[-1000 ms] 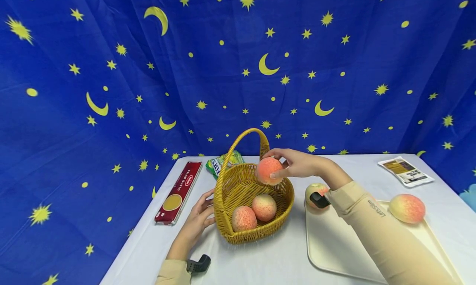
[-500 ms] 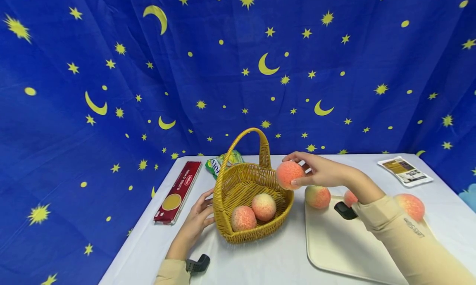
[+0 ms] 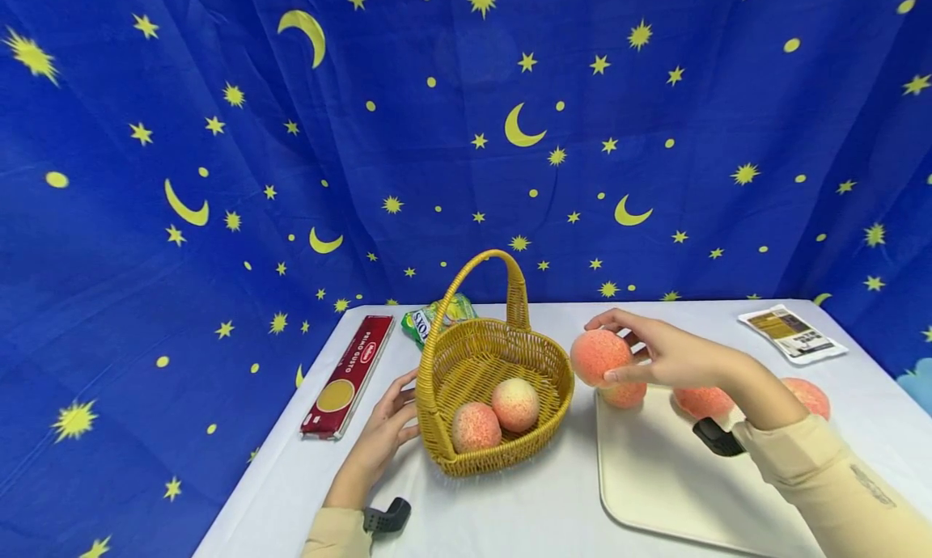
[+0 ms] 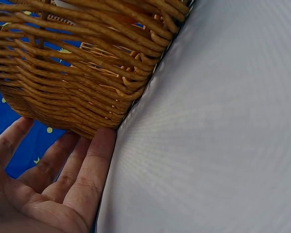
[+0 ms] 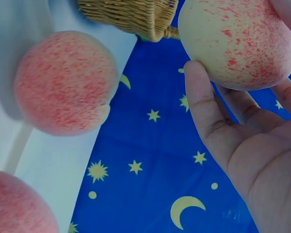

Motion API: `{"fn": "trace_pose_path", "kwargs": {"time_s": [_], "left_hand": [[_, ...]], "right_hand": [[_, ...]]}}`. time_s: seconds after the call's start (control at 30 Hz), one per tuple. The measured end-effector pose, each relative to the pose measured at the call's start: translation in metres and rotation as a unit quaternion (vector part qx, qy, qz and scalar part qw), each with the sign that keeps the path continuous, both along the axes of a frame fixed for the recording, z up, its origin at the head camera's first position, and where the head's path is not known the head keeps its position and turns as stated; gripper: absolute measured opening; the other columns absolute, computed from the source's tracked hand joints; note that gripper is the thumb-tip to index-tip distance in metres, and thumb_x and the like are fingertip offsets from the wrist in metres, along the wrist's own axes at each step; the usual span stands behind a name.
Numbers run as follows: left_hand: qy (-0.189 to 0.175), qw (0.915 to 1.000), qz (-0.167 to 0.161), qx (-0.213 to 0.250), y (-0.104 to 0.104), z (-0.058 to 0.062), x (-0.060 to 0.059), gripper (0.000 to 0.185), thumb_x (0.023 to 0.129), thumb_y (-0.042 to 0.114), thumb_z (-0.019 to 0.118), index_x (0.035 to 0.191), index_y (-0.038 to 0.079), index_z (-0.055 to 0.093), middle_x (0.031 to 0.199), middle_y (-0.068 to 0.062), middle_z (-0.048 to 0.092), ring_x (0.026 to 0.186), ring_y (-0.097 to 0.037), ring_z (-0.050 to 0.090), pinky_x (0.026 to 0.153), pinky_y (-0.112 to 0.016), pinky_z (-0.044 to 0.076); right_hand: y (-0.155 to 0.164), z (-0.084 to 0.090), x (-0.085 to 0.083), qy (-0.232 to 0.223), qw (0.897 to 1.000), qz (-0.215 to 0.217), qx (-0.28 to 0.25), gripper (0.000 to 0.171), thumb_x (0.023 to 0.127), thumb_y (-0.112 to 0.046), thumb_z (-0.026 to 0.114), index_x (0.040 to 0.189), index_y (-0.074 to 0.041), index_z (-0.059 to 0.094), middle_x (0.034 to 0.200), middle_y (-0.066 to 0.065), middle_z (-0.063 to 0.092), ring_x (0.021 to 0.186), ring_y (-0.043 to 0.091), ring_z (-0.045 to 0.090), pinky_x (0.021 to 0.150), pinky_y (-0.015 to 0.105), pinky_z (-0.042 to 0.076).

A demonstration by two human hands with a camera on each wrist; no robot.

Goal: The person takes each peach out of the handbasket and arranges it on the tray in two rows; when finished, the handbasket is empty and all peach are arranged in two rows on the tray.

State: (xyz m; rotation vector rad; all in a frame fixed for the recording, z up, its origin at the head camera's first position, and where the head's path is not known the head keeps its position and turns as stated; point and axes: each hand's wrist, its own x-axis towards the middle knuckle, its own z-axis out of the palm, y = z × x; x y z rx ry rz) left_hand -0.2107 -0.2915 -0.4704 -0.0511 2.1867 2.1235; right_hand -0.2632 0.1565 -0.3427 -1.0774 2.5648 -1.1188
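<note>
1. We see the right hand (image 3: 658, 352) pinching a round peach with speckled coral-pink and cream skin (image 3: 600, 357), its thumb on the near side and its other fingers around the back.
2. We find that peach raised just right of the basket rim and in front of a coral-and-yellow peach (image 3: 624, 395) at the tray's far left corner; whether it touches either, we cannot tell.
3. We see the left hand (image 3: 380, 433) with extended, slightly spread fingers, their tips resting against the outer wall of the honey-brown woven wicker basket with a tall arched handle (image 3: 495, 462).
4. Inside the basket we count two pink-and-cream round peaches (image 3: 476, 427), side by side near its front.
5. On the right we see a cream rectangular tray with rounded corners (image 3: 677, 481); two further coral-pink peaches (image 3: 702, 402) show beyond the right forearm, partly hidden.
6. Left of the basket we see a long, flat dark-red package (image 3: 351, 376).
</note>
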Motion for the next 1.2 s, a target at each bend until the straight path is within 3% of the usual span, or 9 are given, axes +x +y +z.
{"fn": "trace_pose_path", "kwargs": {"time_s": [0.23,0.53,0.67,0.93,1.07,1.2], "left_hand": [[-0.005,1.0,0.001,-0.002,0.0,0.0,0.0,0.061,0.103,0.022,0.067,0.16,0.028,0.047,0.154,-0.015,0.055,0.125,-0.017,0.063,0.098,-0.035,0.059],[-0.004,1.0,0.001,-0.001,0.001,0.0,0.0,0.061,0.103,0.022,0.067,0.16,0.028,0.047,0.154,-0.015,0.055,0.125,-0.017,0.063,0.098,-0.035,0.059],[-0.004,1.0,0.001,-0.003,0.0,0.0,-0.001,0.061,0.103,0.022,0.067,0.16,0.028,0.047,0.153,-0.015,0.055,0.124,-0.017,0.063,0.098,-0.035,0.058],[-0.003,1.0,0.001,-0.005,0.0,0.0,-0.001,0.061,0.104,0.024,0.066,0.161,0.028,0.046,0.154,-0.015,0.055,0.125,-0.017,0.062,0.098,-0.036,0.058],[-0.005,1.0,0.004,-0.007,0.0,-0.001,-0.001,0.061,0.104,0.024,0.066,0.161,0.027,0.046,0.155,-0.015,0.054,0.126,-0.018,0.062,0.098,-0.035,0.058],[-0.003,1.0,0.004,-0.006,0.0,-0.002,-0.001,0.059,0.104,0.024,0.066,0.16,0.026,0.046,0.154,-0.015,0.054,0.126,-0.018,0.062,0.097,-0.035,0.058]], "right_hand": [[0.009,-0.01,0.009,-0.011,1.0,0.0,-0.006,0.06,0.093,-0.026,0.085,0.144,-0.012,0.055,0.14,0.015,0.063,0.117,0.021,0.069,0.094,0.031,0.062],[0.018,-0.026,0.025,-0.016,1.0,-0.001,-0.011,0.072,0.092,-0.029,0.086,0.151,-0.006,0.053,0.148,0.02,0.059,0.119,0.006,0.064,0.095,0.029,0.062],[0.022,-0.034,0.031,-0.011,1.0,0.002,-0.018,0.068,0.091,-0.028,0.087,0.148,-0.008,0.056,0.145,0.018,0.061,0.118,-0.001,0.061,0.093,0.029,0.062],[0.032,-0.048,0.041,0.019,1.0,-0.009,0.001,0.065,0.086,-0.031,0.091,0.14,-0.012,0.059,0.138,0.011,0.065,0.113,-0.001,0.061,0.087,0.027,0.062],[0.034,-0.057,0.045,0.011,1.0,0.015,-0.022,0.064,0.087,-0.026,0.09,0.14,-0.009,0.058,0.136,0.013,0.064,0.115,-0.001,0.061,0.087,0.028,0.062],[0.036,-0.064,0.049,0.008,1.0,0.007,-0.011,0.063,0.088,-0.028,0.089,0.14,-0.013,0.058,0.136,0.009,0.064,0.116,0.001,0.062,0.089,0.029,0.062]]}}
